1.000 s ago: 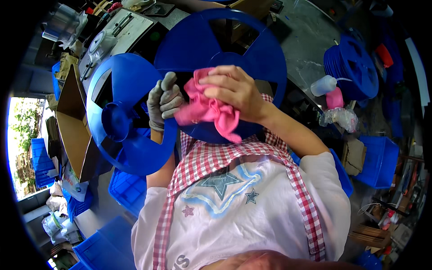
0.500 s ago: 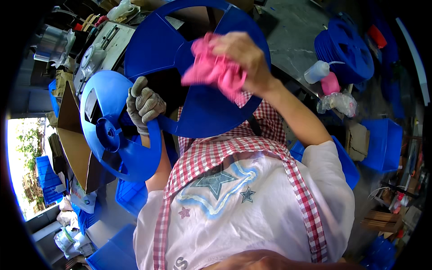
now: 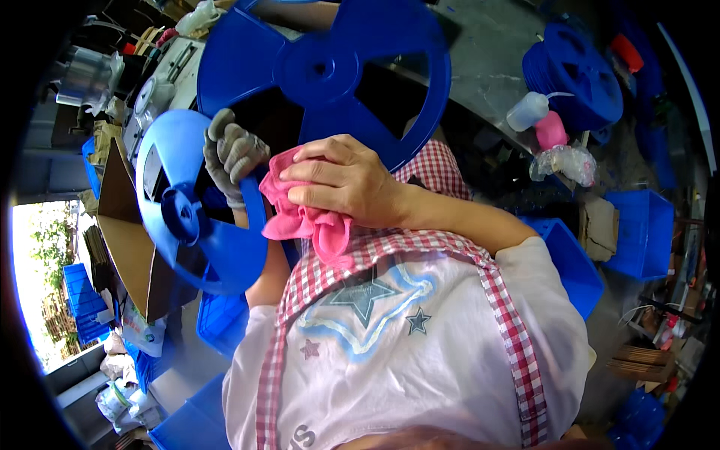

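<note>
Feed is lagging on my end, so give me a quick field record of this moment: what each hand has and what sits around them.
left hand: grey work glove, gripping the rim of a large blue reel
right hand: bare, pressing a pink cloth against the reel's lower edge
second reel: blue, to the left, partly behind the gloved hand
right side: stack of blue reels, white squeeze bottle, pink bottle
left side: open cardboard box

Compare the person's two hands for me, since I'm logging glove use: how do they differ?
The left hand wears a grey work glove; the right hand is bare. The left hand grips the large blue reel, while the right hand presses a pink cloth. Both are raised before the chest.
</note>
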A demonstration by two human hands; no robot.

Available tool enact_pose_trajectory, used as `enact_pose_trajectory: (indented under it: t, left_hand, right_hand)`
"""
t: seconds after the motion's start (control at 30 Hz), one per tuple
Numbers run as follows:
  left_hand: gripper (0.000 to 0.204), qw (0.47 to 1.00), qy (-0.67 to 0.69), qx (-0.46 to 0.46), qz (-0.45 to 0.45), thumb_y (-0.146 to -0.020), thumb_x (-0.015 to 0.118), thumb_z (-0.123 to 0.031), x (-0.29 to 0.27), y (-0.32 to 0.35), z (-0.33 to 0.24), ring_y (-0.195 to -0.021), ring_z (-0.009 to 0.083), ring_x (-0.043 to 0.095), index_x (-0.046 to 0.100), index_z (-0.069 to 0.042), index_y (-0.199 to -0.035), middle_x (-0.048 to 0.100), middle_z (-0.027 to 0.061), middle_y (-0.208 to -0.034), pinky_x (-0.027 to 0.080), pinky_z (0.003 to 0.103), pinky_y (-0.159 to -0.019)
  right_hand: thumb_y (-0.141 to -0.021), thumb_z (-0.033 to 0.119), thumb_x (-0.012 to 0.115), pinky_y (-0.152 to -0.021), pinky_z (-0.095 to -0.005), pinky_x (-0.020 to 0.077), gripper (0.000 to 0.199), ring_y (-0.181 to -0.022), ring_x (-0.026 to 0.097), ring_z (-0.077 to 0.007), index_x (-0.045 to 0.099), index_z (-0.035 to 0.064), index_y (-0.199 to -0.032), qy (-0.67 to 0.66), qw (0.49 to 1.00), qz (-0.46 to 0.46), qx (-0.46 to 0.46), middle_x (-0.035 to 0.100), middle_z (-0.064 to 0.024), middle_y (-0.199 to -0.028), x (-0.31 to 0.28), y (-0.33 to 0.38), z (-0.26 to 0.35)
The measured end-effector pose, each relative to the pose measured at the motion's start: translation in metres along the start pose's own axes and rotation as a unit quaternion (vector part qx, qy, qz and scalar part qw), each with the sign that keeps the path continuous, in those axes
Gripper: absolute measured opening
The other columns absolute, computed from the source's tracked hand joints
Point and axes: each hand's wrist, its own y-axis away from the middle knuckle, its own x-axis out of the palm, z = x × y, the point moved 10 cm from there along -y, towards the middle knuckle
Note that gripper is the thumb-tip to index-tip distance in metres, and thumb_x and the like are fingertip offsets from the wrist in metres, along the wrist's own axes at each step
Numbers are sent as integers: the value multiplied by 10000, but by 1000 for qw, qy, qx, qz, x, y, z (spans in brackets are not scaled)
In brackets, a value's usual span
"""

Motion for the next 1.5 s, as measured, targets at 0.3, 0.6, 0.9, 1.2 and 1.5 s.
enact_pose_trajectory:
  t: [0.3,0.6,0.9,1.2,1.5]
  left_hand:
    - [138,999,-24,38,-8,-968,478,-148,2,-7,-16,-419,33,340,422,-61,-876,323,-20,-555,367,153,-328]
    - [127,999,-20,25,-13,-942,513,-103,-8,-12,-12,-413,34,365,419,-67,-865,345,-18,-549,383,167,-324]
    - [130,998,-34,30,-33,-944,510,-100,-6,-4,-18,-419,40,370,415,-72,-860,348,-15,-551,392,170,-335]
    - [102,997,-30,24,-69,-940,500,-82,-19,15,-9,-446,47,392,420,-64,-880,335,-15,-556,405,178,-358]
    - [218,751,-473,-97,-450,-915,564,-143,-103,61,-44,-783,219,636,599,38,-1032,643,113,-878,532,353,-781]
  right_hand:
    - [-659,162,753,-854,-364,512,319,-970,608,-241,663,153,-965,122,988,-85,33,665,-34,-987,-45,-7,-80]
    - [-753,188,674,-874,-371,490,151,-1031,601,-229,650,146,-896,-1,1000,30,-10,665,-16,-1040,-15,8,8]
    - [-761,102,758,-834,-330,514,355,-969,640,-263,613,55,-1081,168,941,-145,256,660,-100,-1050,-121,54,-208]
    - [-864,113,680,-733,-298,550,322,-847,649,-175,587,37,-1163,-587,583,-346,442,661,-71,-993,-84,97,-281]
    - [-899,114,634,-694,-277,514,242,-812,615,-182,577,36,-1121,-615,736,-32,281,633,-84,-965,-7,-106,-87]
